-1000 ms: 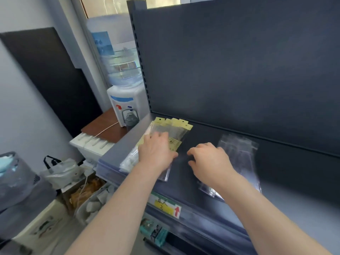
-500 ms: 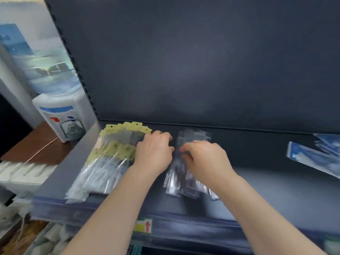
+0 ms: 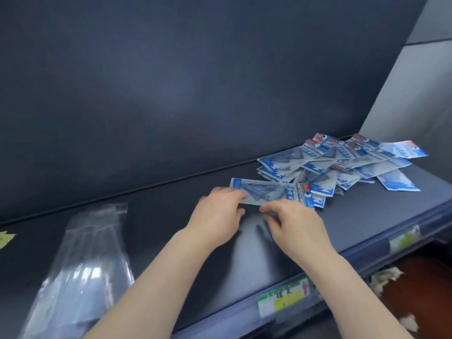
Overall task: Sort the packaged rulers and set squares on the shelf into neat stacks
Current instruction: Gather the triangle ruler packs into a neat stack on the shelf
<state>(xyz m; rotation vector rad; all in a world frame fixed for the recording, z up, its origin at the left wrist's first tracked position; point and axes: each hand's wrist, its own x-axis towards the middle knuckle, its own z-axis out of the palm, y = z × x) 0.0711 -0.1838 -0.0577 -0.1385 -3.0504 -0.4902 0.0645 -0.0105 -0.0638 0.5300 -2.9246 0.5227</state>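
Observation:
A blue and white set square packet (image 3: 269, 192) lies flat on the dark shelf (image 3: 171, 216), a little left of a loose heap of like packets (image 3: 342, 162) at the back right. My left hand (image 3: 217, 214) pinches the packet's left end. My right hand (image 3: 293, 221) grips its near edge with curled fingers. A stack of clear ruler packets (image 3: 85, 265) lies at the shelf's left, and a yellow packet corner (image 3: 6, 238) shows at the far left edge.
The dark back panel (image 3: 195, 81) rises right behind the shelf. Price labels (image 3: 283, 299) sit on the shelf's front lip. A grey wall (image 3: 420, 81) stands at the right. Below the lip at the right is a brown surface (image 3: 420, 289).
My view has swung right along the shelf. Both hands left the clear ruler packets and moved right, where they now hold a blue set square packet beside the heap.

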